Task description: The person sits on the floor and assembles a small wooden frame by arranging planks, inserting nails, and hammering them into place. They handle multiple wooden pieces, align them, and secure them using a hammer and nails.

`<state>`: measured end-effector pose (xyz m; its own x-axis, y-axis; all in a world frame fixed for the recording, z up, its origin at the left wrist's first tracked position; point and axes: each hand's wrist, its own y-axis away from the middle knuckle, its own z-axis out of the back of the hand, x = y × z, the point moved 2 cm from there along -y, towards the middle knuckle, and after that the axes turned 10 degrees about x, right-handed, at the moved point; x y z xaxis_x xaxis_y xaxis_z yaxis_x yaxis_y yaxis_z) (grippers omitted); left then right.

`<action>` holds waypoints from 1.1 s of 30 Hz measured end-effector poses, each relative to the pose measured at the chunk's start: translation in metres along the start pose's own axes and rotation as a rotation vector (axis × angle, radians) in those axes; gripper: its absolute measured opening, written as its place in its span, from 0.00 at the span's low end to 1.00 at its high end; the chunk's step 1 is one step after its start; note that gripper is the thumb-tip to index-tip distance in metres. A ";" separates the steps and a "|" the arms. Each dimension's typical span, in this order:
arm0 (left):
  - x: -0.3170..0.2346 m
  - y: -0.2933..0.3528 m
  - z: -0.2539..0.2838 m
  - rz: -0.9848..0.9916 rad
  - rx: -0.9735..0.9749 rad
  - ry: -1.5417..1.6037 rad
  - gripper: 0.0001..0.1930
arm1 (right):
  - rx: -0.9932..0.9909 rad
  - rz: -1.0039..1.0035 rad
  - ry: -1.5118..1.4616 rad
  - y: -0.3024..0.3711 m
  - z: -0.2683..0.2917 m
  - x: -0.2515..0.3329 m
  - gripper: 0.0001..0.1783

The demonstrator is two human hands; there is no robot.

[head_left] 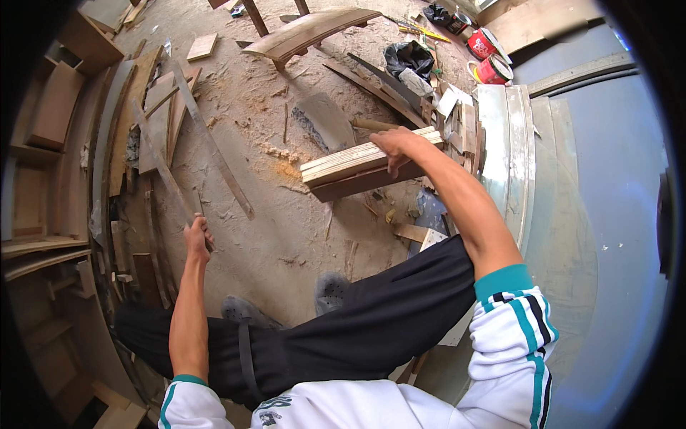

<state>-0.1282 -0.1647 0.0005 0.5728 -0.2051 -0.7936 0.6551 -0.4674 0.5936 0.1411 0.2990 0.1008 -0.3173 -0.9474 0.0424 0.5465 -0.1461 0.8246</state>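
My left hand [199, 237] is closed at the left, in front of my knee. A long, narrow greyish strip [161, 164] runs from this fist up and away to the left. A short thin piece [199, 203] sticks up beside it, and a dark end shows below the fingers; I cannot tell whether these are one thing. My right hand [400, 148] grips a stack of wooden boards [350, 163] from above, fingers over the pale layered edges and thumb on the near side. The stack's near face is dark brown. Behind it lie a wooden handle [375, 124] and a grey curved sheet [325, 121].
Sawdust and scraps cover the floor [271, 243]. Another long strip [211, 139] lies at the left, near wooden cabinets [53, 107]. A curved wooden piece [311, 36] stands at the back. Red cans [493, 69], a black bag [409, 61] and a blue-grey panel [607, 214] are at the right.
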 end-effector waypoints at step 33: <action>0.003 -0.003 0.108 -0.187 0.012 0.468 0.43 | 0.104 0.763 -1.049 -0.186 0.090 0.457 0.37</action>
<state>-0.1819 -0.2567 -0.0179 0.6074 0.2897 -0.7397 0.7637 -0.4693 0.4433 -0.1756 -0.0809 0.0172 -0.4316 -0.1016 0.8963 0.8095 0.3949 0.4345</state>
